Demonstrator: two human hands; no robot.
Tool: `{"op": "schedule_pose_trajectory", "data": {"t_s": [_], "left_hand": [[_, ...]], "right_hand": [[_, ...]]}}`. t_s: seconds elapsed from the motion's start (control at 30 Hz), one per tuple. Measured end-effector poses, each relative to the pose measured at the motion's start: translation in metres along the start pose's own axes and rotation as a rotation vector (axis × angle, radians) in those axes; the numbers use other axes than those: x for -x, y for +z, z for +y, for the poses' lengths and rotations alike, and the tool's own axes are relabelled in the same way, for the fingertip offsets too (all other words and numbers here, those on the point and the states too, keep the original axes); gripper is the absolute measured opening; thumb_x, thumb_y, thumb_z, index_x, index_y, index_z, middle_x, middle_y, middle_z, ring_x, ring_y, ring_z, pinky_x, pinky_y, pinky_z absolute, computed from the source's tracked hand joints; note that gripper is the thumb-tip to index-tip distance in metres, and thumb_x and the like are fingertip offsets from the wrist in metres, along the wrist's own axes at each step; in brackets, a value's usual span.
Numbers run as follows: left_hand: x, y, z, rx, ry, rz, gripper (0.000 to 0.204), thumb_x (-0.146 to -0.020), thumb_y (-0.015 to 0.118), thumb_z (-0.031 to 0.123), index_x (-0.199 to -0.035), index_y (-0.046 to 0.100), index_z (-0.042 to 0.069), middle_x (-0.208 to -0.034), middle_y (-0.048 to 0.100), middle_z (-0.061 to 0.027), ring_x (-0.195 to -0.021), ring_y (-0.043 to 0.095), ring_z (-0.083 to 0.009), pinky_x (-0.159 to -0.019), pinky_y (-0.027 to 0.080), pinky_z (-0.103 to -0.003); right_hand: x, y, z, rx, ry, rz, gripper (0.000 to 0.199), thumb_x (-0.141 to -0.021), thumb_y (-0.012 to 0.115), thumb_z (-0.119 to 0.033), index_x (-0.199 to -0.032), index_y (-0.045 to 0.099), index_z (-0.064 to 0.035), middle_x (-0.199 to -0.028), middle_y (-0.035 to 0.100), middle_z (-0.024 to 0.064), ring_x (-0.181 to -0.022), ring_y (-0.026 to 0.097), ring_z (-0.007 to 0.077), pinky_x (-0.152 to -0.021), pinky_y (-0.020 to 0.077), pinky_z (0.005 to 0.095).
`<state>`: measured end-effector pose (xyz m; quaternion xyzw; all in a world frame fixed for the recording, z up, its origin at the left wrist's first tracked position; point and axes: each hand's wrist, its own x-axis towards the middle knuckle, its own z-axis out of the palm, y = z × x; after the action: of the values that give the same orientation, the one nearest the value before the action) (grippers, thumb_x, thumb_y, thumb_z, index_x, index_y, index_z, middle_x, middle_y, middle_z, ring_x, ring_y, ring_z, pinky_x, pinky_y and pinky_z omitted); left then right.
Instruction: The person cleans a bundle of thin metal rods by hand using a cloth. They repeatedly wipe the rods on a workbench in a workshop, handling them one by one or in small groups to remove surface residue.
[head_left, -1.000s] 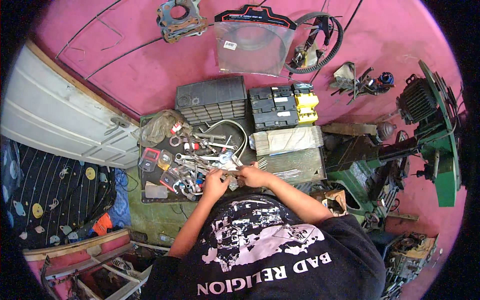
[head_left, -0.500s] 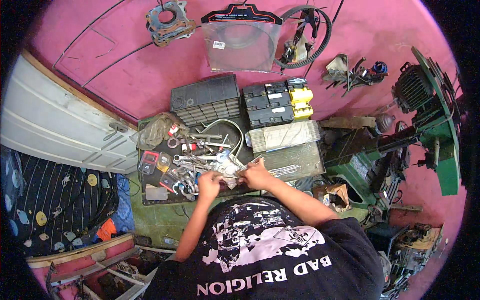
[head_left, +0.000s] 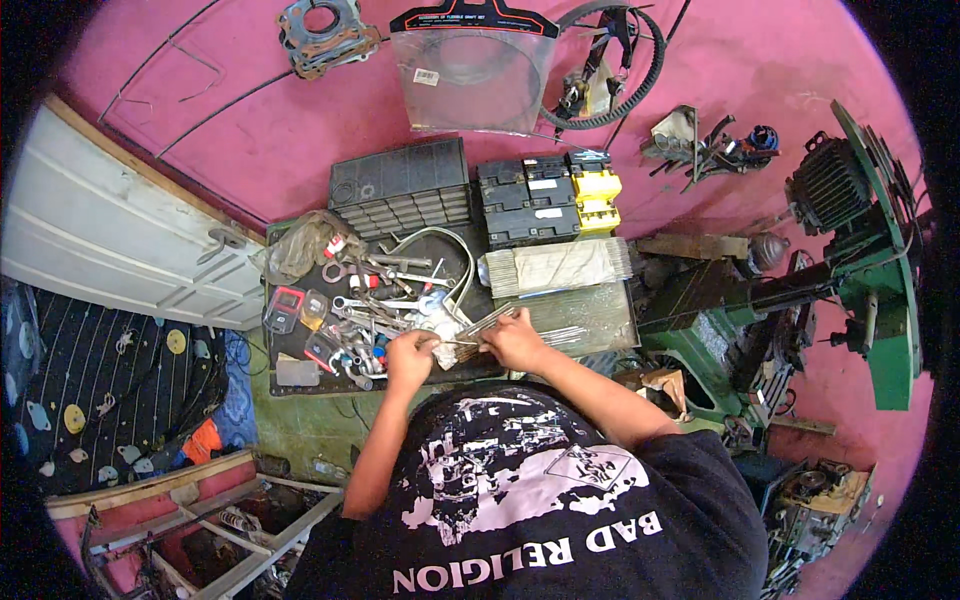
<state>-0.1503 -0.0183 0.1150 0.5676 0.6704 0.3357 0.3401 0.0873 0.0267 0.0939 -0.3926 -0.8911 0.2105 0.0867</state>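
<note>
a bundle of thin metal rods is gripped between both hands over the near edge of the dark tool tray. the left hand is closed on its near end, the right hand is clamped on its middle. compared with half a second ago, the hands and rods are kept at the same spot beside the loose wrenches, and little change is seen.

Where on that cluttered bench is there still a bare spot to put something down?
A bare strip lies along the tool tray's near edge, left of the left hand. The wrench pile is crowded. The flat grey sheet beyond the right hand offers some open surface.
</note>
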Motion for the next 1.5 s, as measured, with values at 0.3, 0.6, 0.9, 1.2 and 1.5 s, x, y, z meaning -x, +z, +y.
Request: {"op": "schedule_pose_trajectory", "data": {"t_s": [0.3, 0.6, 0.9, 1.2, 1.5], "left_hand": [[0.013, 0.045, 0.008, -0.038, -0.001, -0.042, 0.007, -0.081, 0.073, 0.005, -0.087, 0.074, 0.001, -0.085, 0.072, -0.0179, -0.077, 0.07, -0.0275, -0.074, 0.053, -0.037], [0.007, 0.034, -0.025, 0.017, -0.106, 0.14, 0.006, -0.078, 0.075, 0.007, -0.083, 0.076, 0.004, -0.081, 0.072, -0.0153, -0.079, 0.068, -0.0297, -0.073, 0.052, -0.038], [0.01, 0.044, -0.01, -0.029, -0.095, 0.173, 0.011, -0.081, 0.074, 0.006, -0.09, 0.076, 0.002, -0.083, 0.073, -0.0154, -0.075, 0.069, -0.0225, -0.072, 0.052, -0.033], [0.016, 0.038, -0.023, 0.008, -0.118, 0.359, 0.01, -0.081, 0.073, 0.003, -0.09, 0.075, -0.001, -0.079, 0.073, -0.0155, -0.071, 0.069, -0.0212, -0.067, 0.053, -0.032], [0.017, 0.13, -0.016, 0.001, -0.098, 0.069, 0.011, -0.077, 0.078, 0.012, -0.084, 0.074, 0.004, -0.081, 0.071, -0.0166, -0.077, 0.068, -0.0335, -0.073, 0.053, -0.042]], "right_hand": [[-0.005, 0.003, -0.003, -0.013, -0.087, -0.045, 0.019, -0.09, 0.065, -0.029, -0.097, 0.069, -0.0117, -0.083, 0.067, 0.0061, -0.097, 0.059, 0.0241, -0.085, 0.0329, 0.0519], [0.011, -0.004, 0.028, 0.05, -0.075, -0.081, 0.018, -0.089, 0.066, -0.03, -0.089, 0.066, -0.0121, -0.081, 0.066, 0.0054, -0.092, 0.059, 0.024, -0.082, 0.0331, 0.0493], [-0.002, -0.005, 0.052, 0.058, -0.135, -0.088, 0.017, -0.089, 0.066, -0.033, -0.088, 0.069, -0.0168, -0.081, 0.066, 0.0009, -0.096, 0.057, 0.0225, -0.084, 0.0331, 0.0501], [-0.091, -0.057, 0.141, 0.382, 0.203, 0.308, 0.045, -0.092, 0.062, -0.036, -0.135, 0.054, -0.0286, -0.105, 0.067, 0.004, -0.103, 0.06, 0.0243, -0.091, 0.0346, 0.0576], [0.062, -0.009, 0.121, 0.085, 0.514, 0.371, 0.019, -0.086, 0.068, -0.031, -0.088, 0.07, -0.0129, -0.083, 0.07, 0.0124, -0.082, 0.066, 0.0307, -0.081, 0.037, 0.0476]]}}
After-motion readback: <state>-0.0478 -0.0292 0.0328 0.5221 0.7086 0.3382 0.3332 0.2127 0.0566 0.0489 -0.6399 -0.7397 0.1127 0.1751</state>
